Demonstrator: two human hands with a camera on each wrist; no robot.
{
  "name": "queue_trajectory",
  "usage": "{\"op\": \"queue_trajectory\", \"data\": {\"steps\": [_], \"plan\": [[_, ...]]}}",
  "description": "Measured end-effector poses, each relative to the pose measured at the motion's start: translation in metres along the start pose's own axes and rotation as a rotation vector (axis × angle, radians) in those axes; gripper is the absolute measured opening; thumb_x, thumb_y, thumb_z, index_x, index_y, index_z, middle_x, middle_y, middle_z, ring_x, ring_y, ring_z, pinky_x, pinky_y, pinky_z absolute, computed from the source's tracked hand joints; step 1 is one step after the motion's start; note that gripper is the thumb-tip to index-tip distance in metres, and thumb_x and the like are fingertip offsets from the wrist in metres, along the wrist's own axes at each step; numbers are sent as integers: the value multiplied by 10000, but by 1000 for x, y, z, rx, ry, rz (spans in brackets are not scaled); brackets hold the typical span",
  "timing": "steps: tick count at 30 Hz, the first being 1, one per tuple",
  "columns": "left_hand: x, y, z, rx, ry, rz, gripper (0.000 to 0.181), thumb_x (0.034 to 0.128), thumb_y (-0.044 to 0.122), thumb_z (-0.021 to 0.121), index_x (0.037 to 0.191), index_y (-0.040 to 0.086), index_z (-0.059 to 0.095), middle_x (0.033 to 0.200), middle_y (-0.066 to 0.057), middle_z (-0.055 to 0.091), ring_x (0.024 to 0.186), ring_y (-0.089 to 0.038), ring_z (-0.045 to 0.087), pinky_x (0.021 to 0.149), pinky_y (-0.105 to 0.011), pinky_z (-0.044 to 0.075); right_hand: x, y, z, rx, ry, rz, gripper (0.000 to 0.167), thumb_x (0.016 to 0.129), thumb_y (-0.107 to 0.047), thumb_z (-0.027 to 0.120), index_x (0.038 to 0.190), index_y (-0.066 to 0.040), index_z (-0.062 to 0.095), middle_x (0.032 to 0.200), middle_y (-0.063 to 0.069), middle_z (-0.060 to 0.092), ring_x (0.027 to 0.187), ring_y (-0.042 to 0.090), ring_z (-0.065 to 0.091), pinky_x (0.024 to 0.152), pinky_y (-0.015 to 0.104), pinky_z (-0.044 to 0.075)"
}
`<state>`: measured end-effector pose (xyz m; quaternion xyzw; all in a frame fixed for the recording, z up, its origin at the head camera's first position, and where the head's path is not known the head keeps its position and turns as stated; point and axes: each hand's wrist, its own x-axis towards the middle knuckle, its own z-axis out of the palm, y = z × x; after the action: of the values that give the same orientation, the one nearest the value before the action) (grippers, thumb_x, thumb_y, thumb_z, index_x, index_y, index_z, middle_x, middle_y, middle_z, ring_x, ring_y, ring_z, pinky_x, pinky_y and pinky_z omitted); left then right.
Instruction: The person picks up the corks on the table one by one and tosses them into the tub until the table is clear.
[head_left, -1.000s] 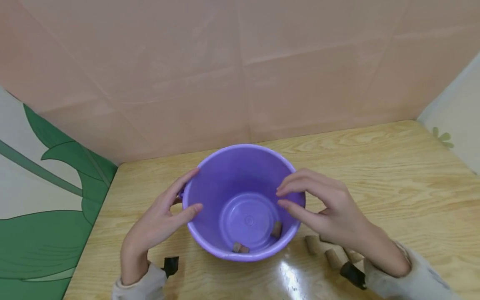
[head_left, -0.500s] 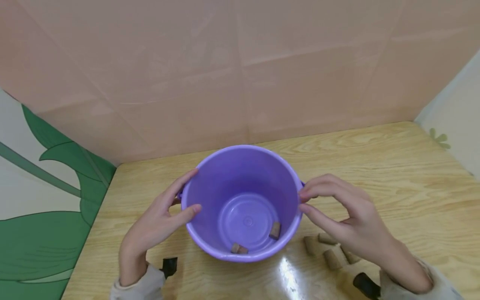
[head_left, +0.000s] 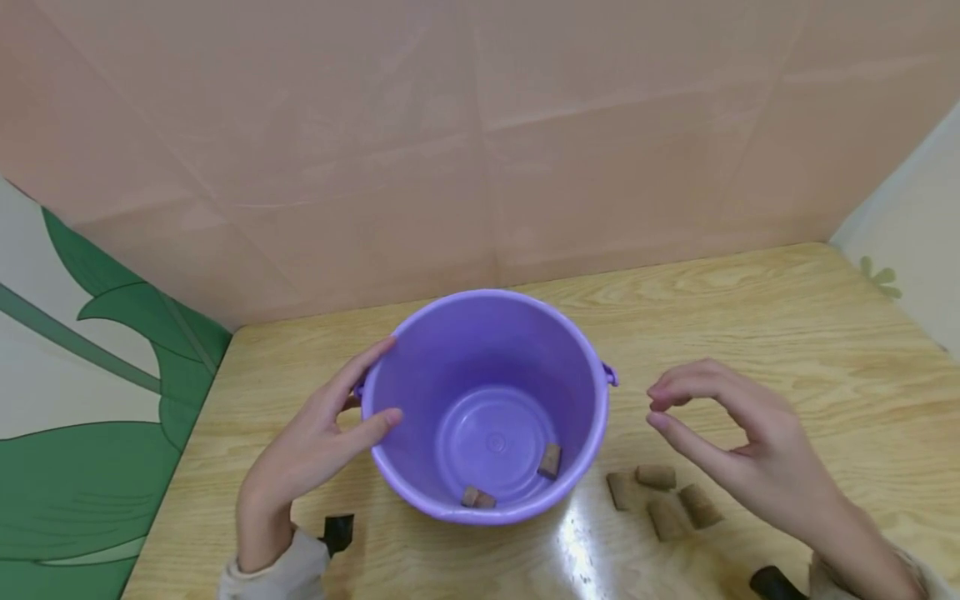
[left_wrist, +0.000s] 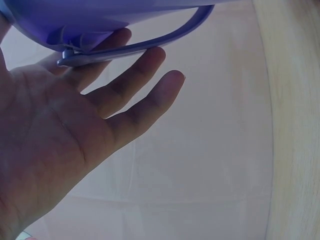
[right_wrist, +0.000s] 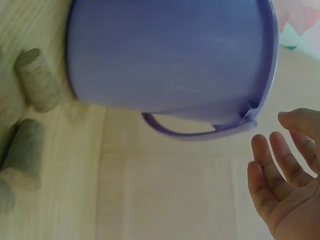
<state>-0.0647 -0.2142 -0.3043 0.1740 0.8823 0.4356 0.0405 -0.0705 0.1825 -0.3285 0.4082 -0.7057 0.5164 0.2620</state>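
Observation:
A purple bucket stands on the table in the head view, its inside facing me. Two corks, one at the right and one at the near side, lie in the bottom. My left hand holds the bucket's left rim, thumb inside and fingers outside; the bucket's handle crosses those fingers in the left wrist view. Apart from the bucket, to its right, my right hand hovers with loosely bent fingers. Nothing is in it in the right wrist view. Several corks lie on the table below it.
The wood-grain table ends at a pinkish covering behind the bucket. Green leaf patterns mark the left side panel. Dark strap pieces show near both wrists.
My right hand has moved from over the bucket's right rim out to the right, away from it. The left hand and the bucket have stayed in place.

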Motion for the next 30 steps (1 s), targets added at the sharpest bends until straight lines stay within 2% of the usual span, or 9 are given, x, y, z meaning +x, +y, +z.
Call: {"op": "queue_trajectory", "data": {"steps": [9, 12, 15, 17, 24, 30], "plan": [[0, 0, -1, 14, 6, 10, 683, 967, 219, 643, 1557, 284, 305, 1424, -59, 533, 1133, -211, 597, 956, -362, 519, -14, 7, -11, -104, -56, 47, 269, 920, -208, 716, 962, 57, 699, 1001, -13, 707, 996, 46, 639, 935, 107, 461], [0, -1, 0, 18, 9, 18, 686, 965, 210, 644, 1558, 280, 305, 1427, -58, 532, 1136, -201, 595, 969, -365, 513, -18, 9, -14, -175, -106, 111, 170, 841, -88, 784, 994, -51, 721, 991, -45, 708, 989, 21, 635, 927, 91, 454], [0, -1, 0, 19, 10, 26, 689, 963, 203, 646, 1558, 275, 306, 1420, -59, 538, 1131, -194, 595, 975, -362, 509, -20, 8, -16, -237, -178, 198, 398, 725, 61, 809, 1035, -170, 713, 985, -96, 697, 964, 7, 627, 903, 77, 450], [0, -1, 0, 19, 10, 30, 690, 963, 200, 647, 1558, 273, 306, 1422, -59, 537, 1128, -191, 596, 978, -362, 508, -21, 9, -16, -251, -212, 229, 508, 678, 121, 803, 1052, -208, 704, 984, -111, 692, 945, 15, 627, 886, 77, 453], [0, -1, -1, 16, 8, 27, 690, 963, 203, 647, 1558, 281, 305, 1425, -48, 532, 1127, -190, 593, 975, -364, 507, -23, 14, -16, -268, -293, 305, 522, 698, 107, 809, 1063, -241, 680, 1011, -157, 675, 951, 10, 619, 869, 88, 463], [0, 0, -1, 18, 7, 24, 689, 963, 204, 646, 1557, 278, 307, 1426, -43, 532, 1125, -185, 596, 983, -361, 502, -27, 21, -17, -299, -352, 306, 504, 740, 32, 817, 1107, -280, 667, 1041, -181, 675, 969, 1, 616, 863, 101, 463]]}}
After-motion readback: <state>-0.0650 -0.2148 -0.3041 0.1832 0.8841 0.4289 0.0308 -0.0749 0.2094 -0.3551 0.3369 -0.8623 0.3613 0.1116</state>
